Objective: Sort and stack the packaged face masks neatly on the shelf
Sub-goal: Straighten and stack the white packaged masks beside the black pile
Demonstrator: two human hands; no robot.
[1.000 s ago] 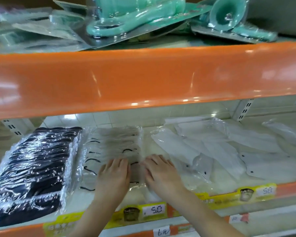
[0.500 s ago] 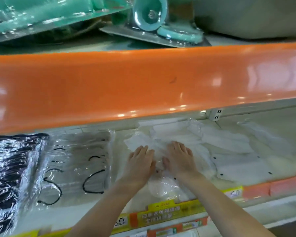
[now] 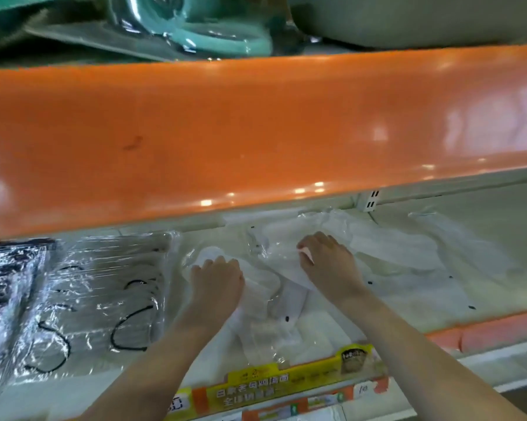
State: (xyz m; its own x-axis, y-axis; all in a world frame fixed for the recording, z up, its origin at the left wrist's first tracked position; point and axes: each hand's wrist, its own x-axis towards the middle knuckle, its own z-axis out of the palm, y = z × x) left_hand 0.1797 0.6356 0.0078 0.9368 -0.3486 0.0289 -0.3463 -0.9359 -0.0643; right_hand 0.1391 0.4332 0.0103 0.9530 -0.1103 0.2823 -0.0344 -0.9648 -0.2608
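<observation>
both hands down on the loose white packaged masks mid-shelf. left hand has fingers curled over a pack's far edge; right hand pinches a clear wrapper. stacked clear-wrapped masks sit just left.

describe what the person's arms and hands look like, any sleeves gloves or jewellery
Both forearms are bare as far as the frame shows: no sleeves, cuffs or gloves in view. The left hand and right hand carry no ring, watch or bracelet that can be seen, and neither wrist has a band. The arms are slender and enter from the bottom edge. The nails are too blurred to tell whether they are painted.
</observation>
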